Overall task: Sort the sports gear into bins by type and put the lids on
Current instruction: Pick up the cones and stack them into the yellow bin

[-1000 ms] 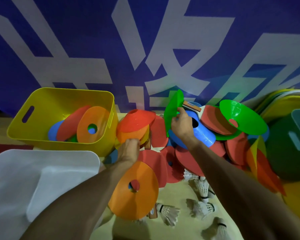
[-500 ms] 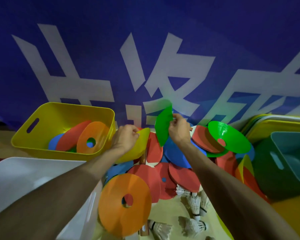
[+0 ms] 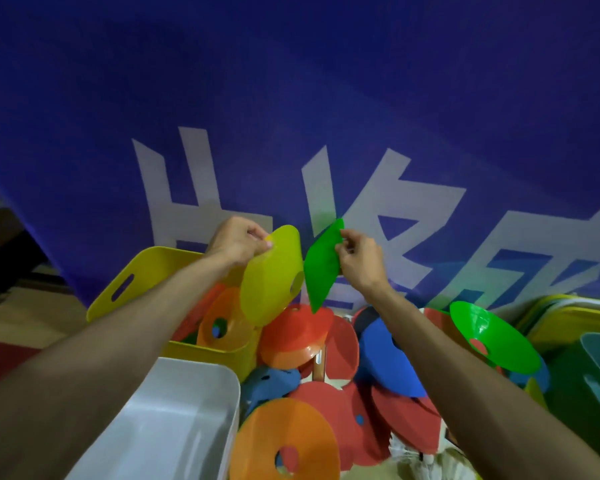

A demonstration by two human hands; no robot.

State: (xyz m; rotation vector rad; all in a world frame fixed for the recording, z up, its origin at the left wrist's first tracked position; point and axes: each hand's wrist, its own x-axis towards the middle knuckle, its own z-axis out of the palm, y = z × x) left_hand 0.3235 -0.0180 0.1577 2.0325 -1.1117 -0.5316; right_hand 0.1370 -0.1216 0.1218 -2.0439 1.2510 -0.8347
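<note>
Higher now than a moment ago, the left hand (image 3: 238,242) pinches a yellow cone (image 3: 271,275) by its rim, over the edge of the yellow bin (image 3: 118,292). The right hand (image 3: 359,259) has come up too and pinches a green cone (image 3: 323,265) just beside it. An orange cone (image 3: 222,327) sits in the yellow bin. A pile (image 3: 388,362) of more cones lies below, next to a white bin (image 3: 187,410).

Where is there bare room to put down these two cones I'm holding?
The white plastic bin nearest you, on the left, shows a bare interior. Tan floor left of the yellow plastic bin looks open too. Between the bins it is crowded: a pile of red, orange and blue disc cones covers the floor, and cones fill the yellow bin's right side.
</note>
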